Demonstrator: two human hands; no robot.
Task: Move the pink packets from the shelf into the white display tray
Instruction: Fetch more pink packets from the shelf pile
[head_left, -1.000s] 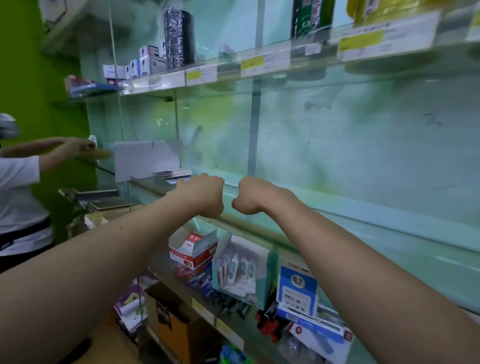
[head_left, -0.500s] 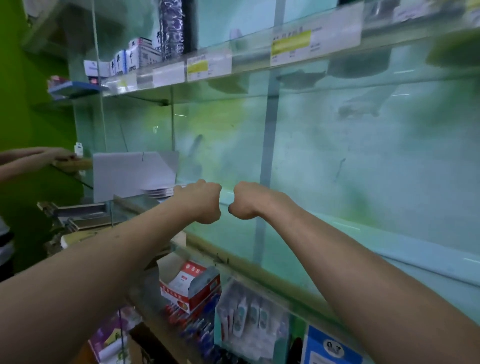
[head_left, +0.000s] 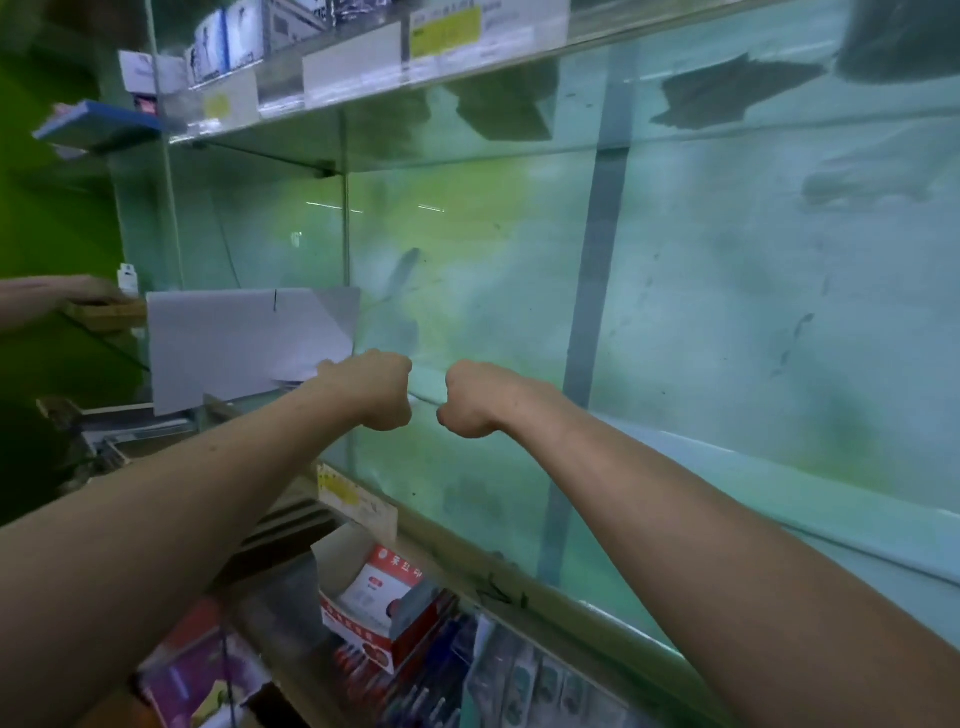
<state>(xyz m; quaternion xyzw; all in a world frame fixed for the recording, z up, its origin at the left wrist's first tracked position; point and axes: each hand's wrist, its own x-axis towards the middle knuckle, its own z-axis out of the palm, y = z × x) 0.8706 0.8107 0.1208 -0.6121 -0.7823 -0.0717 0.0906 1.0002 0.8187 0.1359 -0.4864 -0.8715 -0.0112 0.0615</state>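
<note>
1. The left hand (head_left: 375, 391) is curled into a fist above the glass shelf (head_left: 457, 483), with nothing seen in it.
2. The right hand (head_left: 475, 399) is also a closed fist over the same shelf and appears to hold nothing. Its knuckles face the left fist, and the two are close but apart.
3. A white card piece (head_left: 244, 348), folded and upright, stands at the left end of the glass shelf, just behind the left fist. I cannot tell whether it is the display tray.
4. Blurred pinkish-purple packs (head_left: 202, 670) lie below the glass shelf, to the lower left. I cannot tell whether they are the pink packets.
5. A red-and-white box (head_left: 382, 603) sits open under the shelf's front edge, with pens (head_left: 415, 691) beside it.
6. Price labels (head_left: 447, 31) line the upper shelf above the glass shelf.
7. Another person's hand (head_left: 67, 291) reaches in left of the shelf.
</note>
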